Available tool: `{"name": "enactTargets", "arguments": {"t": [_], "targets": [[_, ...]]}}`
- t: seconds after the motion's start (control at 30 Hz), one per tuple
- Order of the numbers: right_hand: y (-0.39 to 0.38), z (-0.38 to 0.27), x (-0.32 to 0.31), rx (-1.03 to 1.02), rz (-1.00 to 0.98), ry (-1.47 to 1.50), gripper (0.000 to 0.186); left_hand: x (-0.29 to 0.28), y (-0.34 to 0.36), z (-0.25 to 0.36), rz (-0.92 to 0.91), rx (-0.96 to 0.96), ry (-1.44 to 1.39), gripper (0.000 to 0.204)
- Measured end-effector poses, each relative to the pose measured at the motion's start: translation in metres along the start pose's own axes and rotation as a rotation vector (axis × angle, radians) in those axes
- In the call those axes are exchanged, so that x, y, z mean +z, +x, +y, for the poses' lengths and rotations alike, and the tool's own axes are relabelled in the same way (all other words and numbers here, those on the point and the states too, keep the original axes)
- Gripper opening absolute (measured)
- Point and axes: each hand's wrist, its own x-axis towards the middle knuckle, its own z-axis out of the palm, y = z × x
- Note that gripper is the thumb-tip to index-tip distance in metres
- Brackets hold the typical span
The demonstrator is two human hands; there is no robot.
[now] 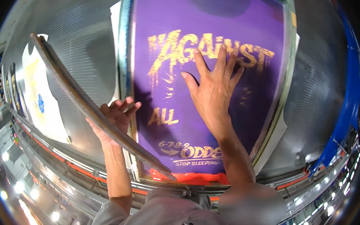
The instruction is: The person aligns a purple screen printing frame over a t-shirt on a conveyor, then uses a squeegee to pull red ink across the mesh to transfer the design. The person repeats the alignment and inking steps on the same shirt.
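My left hand (pixel 119 115) grips a long, narrow squeegee (pixel 73 88), with fingers on one side of the bar and the thumb on the other. The squeegee slants from the upper left to the screen's near edge, where its low end meets a band of red ink (pixel 201 178). Fingers spread, my right hand (pixel 214 88) lies over the middle of a purple printing screen (pixel 209 22); light contact or a small gap, I cannot tell which. Yellowish stencil lettering (pixel 167 46) shows around that hand, and my right forearm covers some of the lower lettering.
A metal-edged screen frame (pixel 286 57) surrounds the mesh, over a grey table (pixel 86 38). White sheet-like material (pixel 50 109) with yellow and blue marks lies at the left. Blue material (pixel 349 105) curves along the right side. An orange-red rail (pixel 79 168) runs along the near edge.
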Motion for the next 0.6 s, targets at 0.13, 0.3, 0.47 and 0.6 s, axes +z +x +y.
{"name": "enactTargets", "arguments": {"t": [0.13, 0.3, 0.47, 0.6], "targets": [[0.006, -0.032, 0.008, -0.092, -0.065, 0.069, 0.06, -0.002, 0.003, 0.005, -0.059, 0.036, -0.01, 0.057], [0.013, -0.051, 0.022, -0.13, -0.019, 0.06, 0.059, -0.012, -0.002, 0.015, -0.047, 0.114, 0.0, 0.056], [0.015, -0.053, 0.025, -0.139, -0.006, -0.015, 0.064, -0.02, -0.007, 0.02, 0.019, 0.159, 0.021, 0.055], [0.014, -0.054, 0.025, -0.135, -0.008, -0.024, 0.064, -0.022, -0.007, 0.018, 0.01, 0.153, -0.007, 0.055]]}}
